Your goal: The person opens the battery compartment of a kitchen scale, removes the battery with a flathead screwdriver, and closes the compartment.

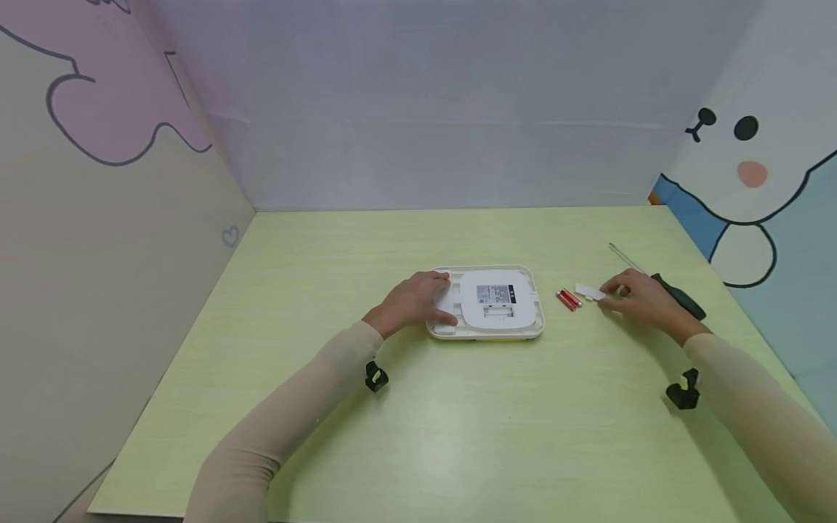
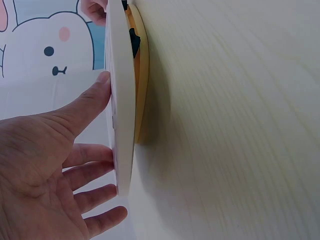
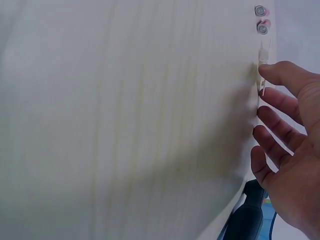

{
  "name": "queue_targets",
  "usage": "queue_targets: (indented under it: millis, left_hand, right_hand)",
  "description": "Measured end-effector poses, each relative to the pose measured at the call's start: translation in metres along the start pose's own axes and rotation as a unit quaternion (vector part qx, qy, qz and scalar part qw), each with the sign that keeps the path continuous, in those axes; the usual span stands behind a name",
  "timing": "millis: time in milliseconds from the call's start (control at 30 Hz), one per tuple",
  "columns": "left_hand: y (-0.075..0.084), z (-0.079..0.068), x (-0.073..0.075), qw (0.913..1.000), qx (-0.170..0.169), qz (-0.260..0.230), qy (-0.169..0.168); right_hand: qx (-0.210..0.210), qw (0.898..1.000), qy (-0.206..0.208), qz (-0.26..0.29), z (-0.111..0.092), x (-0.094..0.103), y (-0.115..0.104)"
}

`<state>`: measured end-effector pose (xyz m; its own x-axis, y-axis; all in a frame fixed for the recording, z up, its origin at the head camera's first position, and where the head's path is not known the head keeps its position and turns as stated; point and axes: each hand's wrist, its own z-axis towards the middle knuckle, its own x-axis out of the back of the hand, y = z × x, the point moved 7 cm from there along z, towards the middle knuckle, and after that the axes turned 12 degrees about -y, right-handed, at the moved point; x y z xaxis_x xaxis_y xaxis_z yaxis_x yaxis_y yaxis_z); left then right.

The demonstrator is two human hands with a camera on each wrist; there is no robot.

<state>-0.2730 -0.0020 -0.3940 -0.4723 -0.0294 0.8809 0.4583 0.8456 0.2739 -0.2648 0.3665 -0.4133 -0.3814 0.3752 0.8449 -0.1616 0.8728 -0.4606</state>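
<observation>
A white rounded-rectangular device [image 1: 472, 314] lies on the table with a printed label and an uncovered battery compartment [image 1: 498, 311] facing up. My left hand [image 1: 415, 299] rests on its left end, thumb and fingers spread and lightly bent against the face. In the left wrist view, a yellow-orange part [image 2: 143, 75] shows beneath the white body. Over to the right, my right hand [image 1: 644, 301] pinches the end of a small white battery cover [image 1: 587, 291] between thumb and index finger, low at the tabletop. Two red batteries [image 1: 569, 299] lie side by side just left of that cover.
A screwdriver with a dark green handle [image 1: 681, 298] lies just beyond and right of the right hand, its shaft pointing to the back. The pale yellow-green table [image 1: 418, 421] meets a wall at the back and printed panels on both sides.
</observation>
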Motion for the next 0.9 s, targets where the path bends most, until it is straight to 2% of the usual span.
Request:
queue_targets:
  millis: [567, 900]
  left_hand:
    - [-0.001, 0.002, 0.000, 1.0000, -0.002, 0.004, 0.002]
    - [-0.001, 0.001, 0.000, 1.0000, 0.000, 0.002, -0.001]
  right_hand:
    - [-0.023, 1.000, 0.004, 0.021, 0.003, 0.009, -0.009]
    - [0.027, 0.999, 0.017, 0.020, 0.015, 0.012, -0.049]
